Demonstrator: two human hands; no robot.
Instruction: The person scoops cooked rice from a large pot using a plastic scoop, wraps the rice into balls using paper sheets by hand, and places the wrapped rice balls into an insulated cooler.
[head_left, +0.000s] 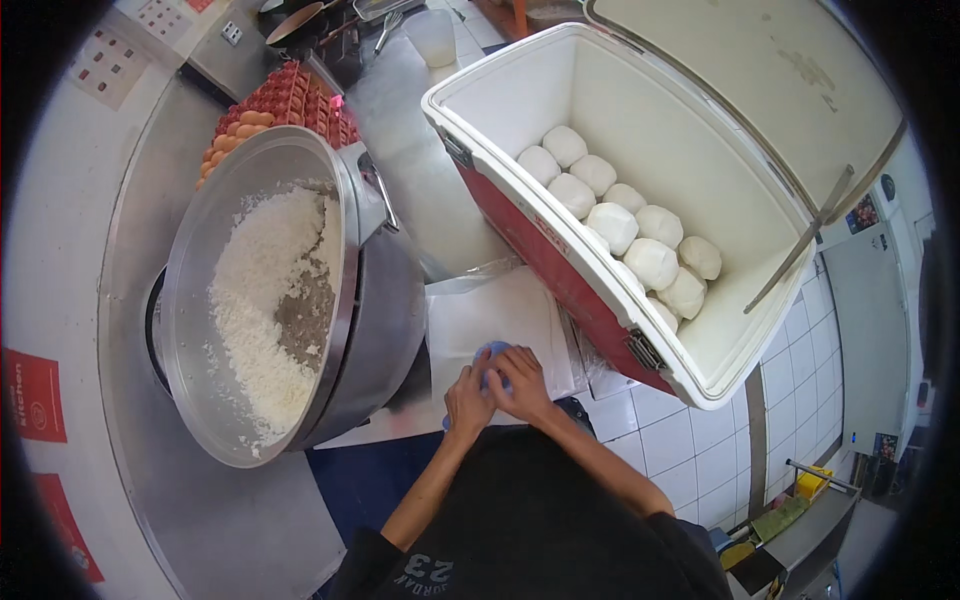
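My left hand (471, 401) and my right hand (527, 386) meet close in front of my body, with their fingers curled around a small blue object (495, 348). The fingers cover most of it, so its exact kind is unclear. Beneath and beyond the hands lies a stack of white paper sheets (487, 304). To the left stands a large metal pot (390, 322), whose wide pan-like top (187, 300) holds loose white cooked rice (255, 300). On the right, an open red-and-white cooler box (517, 247) contains several rounded white bundles (651, 262), apparently wrapped.
Stacked red egg trays (292, 97) with brown eggs (236, 135) stand behind the pot. A translucent plastic container (431, 39) and a whisk (388, 31) are farther back. The cooler's lid (765, 82) is raised; a metal strip (802, 240) slants across its right end.
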